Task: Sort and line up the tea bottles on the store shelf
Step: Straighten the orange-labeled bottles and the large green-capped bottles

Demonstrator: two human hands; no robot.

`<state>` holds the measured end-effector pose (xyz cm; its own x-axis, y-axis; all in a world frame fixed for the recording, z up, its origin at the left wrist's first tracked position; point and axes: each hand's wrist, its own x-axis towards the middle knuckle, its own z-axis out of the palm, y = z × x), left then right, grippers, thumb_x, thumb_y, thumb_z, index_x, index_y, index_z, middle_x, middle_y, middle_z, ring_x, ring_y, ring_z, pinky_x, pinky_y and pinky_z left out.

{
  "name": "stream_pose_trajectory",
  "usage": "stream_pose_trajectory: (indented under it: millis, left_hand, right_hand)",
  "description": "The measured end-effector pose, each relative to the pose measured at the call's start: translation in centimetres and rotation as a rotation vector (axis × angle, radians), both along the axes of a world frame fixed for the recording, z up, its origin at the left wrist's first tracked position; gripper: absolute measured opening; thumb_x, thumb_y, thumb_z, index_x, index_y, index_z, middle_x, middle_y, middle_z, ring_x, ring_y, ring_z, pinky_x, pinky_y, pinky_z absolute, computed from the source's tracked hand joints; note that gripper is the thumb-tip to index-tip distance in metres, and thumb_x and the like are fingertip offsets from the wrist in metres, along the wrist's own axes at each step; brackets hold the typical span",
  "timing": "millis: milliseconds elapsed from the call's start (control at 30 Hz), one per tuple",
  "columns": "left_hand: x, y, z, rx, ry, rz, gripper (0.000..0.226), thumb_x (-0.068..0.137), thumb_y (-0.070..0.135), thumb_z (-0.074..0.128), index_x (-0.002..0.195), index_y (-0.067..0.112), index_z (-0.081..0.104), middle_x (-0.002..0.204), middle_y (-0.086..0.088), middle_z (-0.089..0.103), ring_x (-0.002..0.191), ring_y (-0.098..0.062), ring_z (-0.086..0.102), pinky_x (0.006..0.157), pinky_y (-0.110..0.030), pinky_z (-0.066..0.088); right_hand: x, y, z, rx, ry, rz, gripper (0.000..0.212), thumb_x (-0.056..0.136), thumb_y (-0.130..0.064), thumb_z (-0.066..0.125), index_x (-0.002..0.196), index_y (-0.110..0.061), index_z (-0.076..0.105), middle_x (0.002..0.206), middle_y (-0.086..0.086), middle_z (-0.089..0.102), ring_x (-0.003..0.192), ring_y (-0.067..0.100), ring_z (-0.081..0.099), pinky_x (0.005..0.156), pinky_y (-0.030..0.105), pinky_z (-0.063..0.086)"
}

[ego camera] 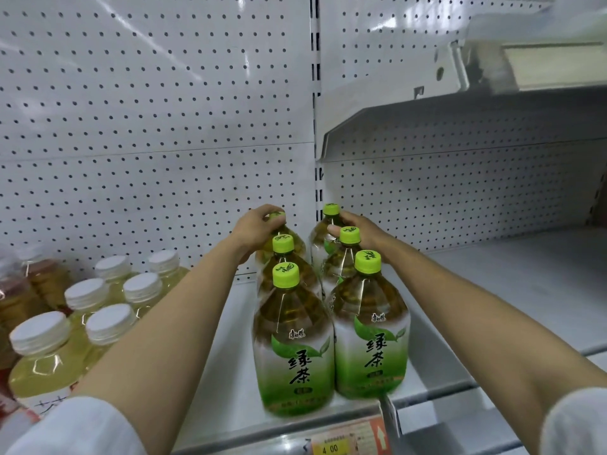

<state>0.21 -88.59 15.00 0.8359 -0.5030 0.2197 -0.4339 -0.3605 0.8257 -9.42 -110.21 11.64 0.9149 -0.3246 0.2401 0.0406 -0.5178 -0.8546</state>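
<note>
both hands (pixel 254 229) (pixel 356 229) partly hide rear green tea bottles (pixel 323 238).

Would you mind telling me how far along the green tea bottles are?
Done: six green tea bottles stand in two rows of three on the shelf. In hand: the left hand grips the left rear bottle's top; the right hand holds the right rear bottle's neck. Left: squaring those two.

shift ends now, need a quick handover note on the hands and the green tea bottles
Left hand grips the rear left green tea bottle at its cap.
Right hand holds the rear right green tea bottle at its neck.
Done: six green-capped bottles stand in two columns of three on the shelf, front labels facing out.
Left: square up the rear pair. White-capped bottles stand to the left.
</note>
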Motion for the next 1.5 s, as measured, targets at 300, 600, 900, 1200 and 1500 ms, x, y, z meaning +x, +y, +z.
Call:
stream_pose_trajectory:
  millis: [300,600,900,1200,1500]
  left_hand:
    - [-0.8,0.5,0.0,-0.023,-0.039,-0.052,0.024,0.100,0.025,0.059,0.121,0.015,0.067,0.116,-0.014,0.067,0.092,-0.021,0.061,0.065,-0.024,0.051]
    - [-2.1,1.1,-0.4,0.007,0.005,-0.102,0.048,0.103,0.039,0.049,0.147,0.020,0.047,0.146,-0.010,0.051,0.128,-0.024,0.051,0.100,-0.032,0.045]
    - [-14.5,10.7,-7.4,-0.369,0.193,-0.222,0.098,0.072,0.070,0.069,0.154,0.047,0.022,0.150,0.035,0.027,0.137,0.004,0.035,0.113,-0.030,0.033]
    - [-17.8,9.2,-12.9,-0.410,0.030,-0.127,0.089,0.077,0.016,0.084,0.142,0.051,0.034,0.131,0.019,0.062,0.118,-0.009,0.064,0.100,-0.046,0.054]
    - [-18.0,8.8,-13.1,-0.344,0.032,-0.058,0.092,0.074,0.031,0.085,0.146,0.043,0.029,0.137,0.009,0.059,0.122,-0.017,0.062,0.100,-0.050,0.053]
  right_hand:
    - [-1.3,-0.3,-0.1,-0.015,0.027,0.060,0.038,0.089,-0.023,0.072,0.125,-0.014,0.063,0.101,-0.001,0.070,0.097,0.016,0.067,0.090,0.031,0.052]
    - [-3.1,0.6,0.9,0.003,0.109,0.068,0.030,0.100,-0.024,0.057,0.129,-0.019,0.061,0.117,0.002,0.067,0.102,0.016,0.063,0.084,0.027,0.050]
    - [-15.5,3.5,-3.7,0.212,-0.250,0.053,0.104,0.063,-0.087,0.058,0.147,-0.026,0.045,0.148,-0.011,0.049,0.136,0.004,0.046,0.113,0.029,0.037]
    - [-19.4,7.0,-7.5,0.075,-0.233,0.071,0.095,0.074,-0.008,0.083,0.149,-0.038,0.035,0.134,-0.033,0.050,0.116,-0.022,0.049,0.097,0.011,0.047]
    - [-19.2,6.4,-8.3,0.131,-0.262,0.125,0.090,0.080,-0.007,0.078,0.151,-0.038,0.033,0.144,-0.019,0.050,0.125,-0.003,0.054,0.094,0.016,0.051]
